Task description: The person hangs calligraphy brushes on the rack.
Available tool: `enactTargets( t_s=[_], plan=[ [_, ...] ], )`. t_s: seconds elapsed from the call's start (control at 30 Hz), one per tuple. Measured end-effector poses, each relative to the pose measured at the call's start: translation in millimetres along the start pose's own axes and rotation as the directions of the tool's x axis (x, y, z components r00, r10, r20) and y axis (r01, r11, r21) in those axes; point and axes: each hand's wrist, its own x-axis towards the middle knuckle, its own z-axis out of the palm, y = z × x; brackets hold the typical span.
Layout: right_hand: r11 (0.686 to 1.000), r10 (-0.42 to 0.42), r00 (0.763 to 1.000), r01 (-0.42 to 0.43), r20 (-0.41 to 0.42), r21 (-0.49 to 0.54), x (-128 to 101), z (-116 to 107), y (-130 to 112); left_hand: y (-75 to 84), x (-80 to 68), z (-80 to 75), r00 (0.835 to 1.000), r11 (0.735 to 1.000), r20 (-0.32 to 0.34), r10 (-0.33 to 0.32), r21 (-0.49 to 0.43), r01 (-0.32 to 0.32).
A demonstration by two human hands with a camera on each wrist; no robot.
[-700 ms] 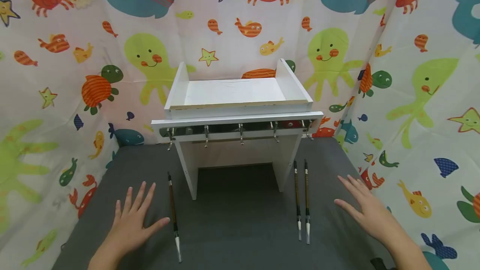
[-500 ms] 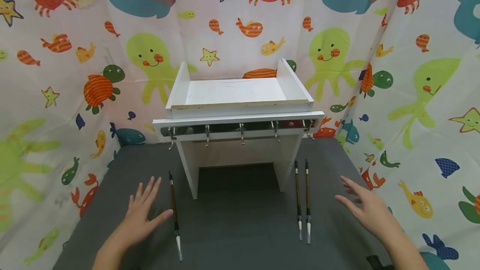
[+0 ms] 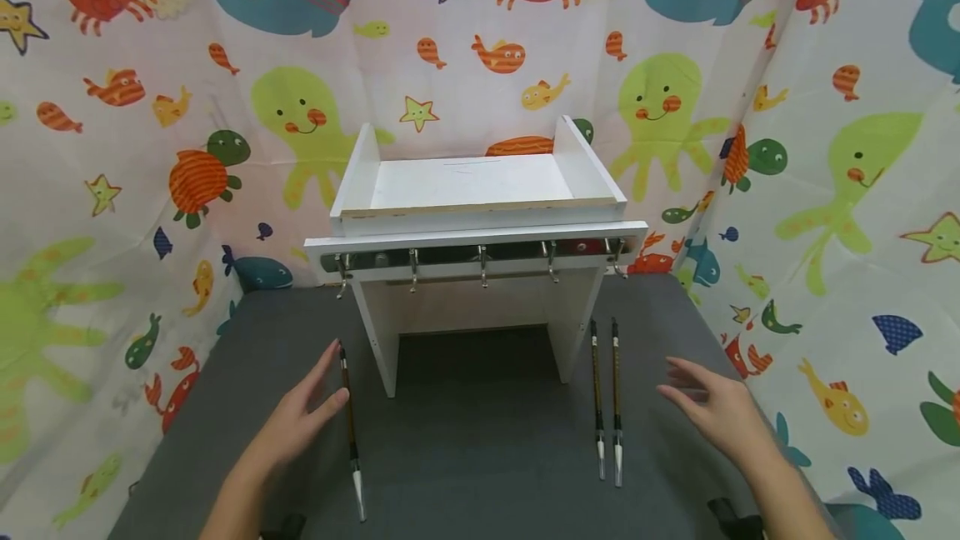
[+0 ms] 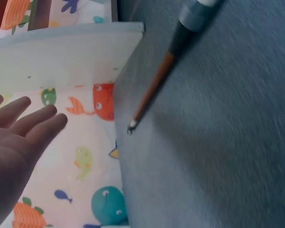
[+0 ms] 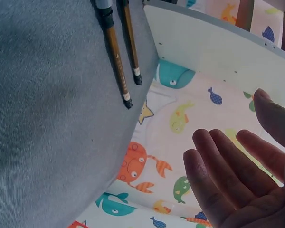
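Note:
My left hand hovers close to a single paintbrush with a brown handle and a capped white tip, its fingers loosely extended and holding nothing. Whether it touches the brush cannot be told from the head view; in the left wrist view the fingers are apart from it. To the right, my right hand is held in the air, fingers slightly bent and nothing in them. Two more brushes lie side by side left of it, an outer paintbrush and an inner paintbrush, tips toward me.
Between the brushes stands a white rack with a tray-like top and two side panels. A metal strip with several hooks runs along its front. The grey table meets a curtain printed with sea animals.
My left hand has moved right, nearer the single brush, and turned onto its side with the fingers drawn together. My right hand has shifted slightly left, its fingers bending more. The brushes stay put.

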Motion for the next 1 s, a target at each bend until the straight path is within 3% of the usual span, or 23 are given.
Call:
enactTargets(
  t_s=[0.13, 0.5, 0.73, 1.0],
  plan=[
    [0.999, 0.024, 1.0, -0.024, 0.017, 0.025, 1.5, 6.2, 1.2, 1.2, 11.4, 3.0, 0.999, 0.993, -0.001, 0.038, -0.111, -0.038],
    [0.997, -0.006, 1.0, 0.006, -0.002, 0.072, 8.3, 17.6, 2.9, 6.4, 35.7, 8.4, 0.995, 0.952, -0.049, 0.083, -0.291, -0.094],
    [0.997, 0.021, 0.999, -0.024, 0.042, 0.079, 14.3, 20.1, 6.1, 17.7, 50.0, 12.6, 0.999, 0.953, -0.034, 0.033, -0.301, -0.042],
    [0.993, 0.075, 0.993, -0.083, 0.091, 0.089, 19.8, 33.1, 14.9, 18.0, 57.9, 19.1, 0.996, 0.946, -0.059, 0.062, -0.314, -0.077]
  ],
)
